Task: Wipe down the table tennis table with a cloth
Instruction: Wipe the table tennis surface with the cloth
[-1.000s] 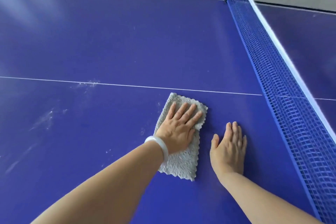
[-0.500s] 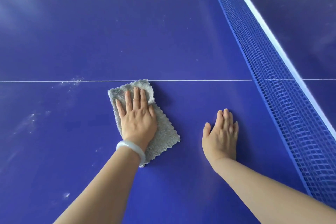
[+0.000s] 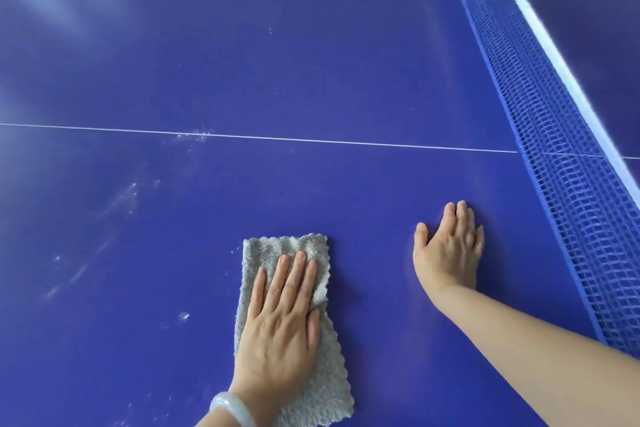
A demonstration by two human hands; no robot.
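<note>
Left hand (image 3: 277,333): flat, fingers straight and slightly spread, palm pressing down on the grey cloth (image 3: 329,378); no curl, no pinch. Pale bracelet (image 3: 232,409) at the wrist.

Cloth lies flat on the blue table (image 3: 277,62), at 6 o'clock in view, well short of the white line (image 3: 311,140).

Right hand (image 3: 446,253): at 2 o'clock from the cloth, apart from it, fingers straight and together, palm flat on bare table, holds nothing. Net (image 3: 554,149) runs near it at 3 o'clock.

Dust smears (image 3: 128,194) at 10 o'clock from the cloth.

Change: half a second earlier the cloth's far edge touched the white line; it now sits drawn back toward the person. Right hand unchanged.
</note>
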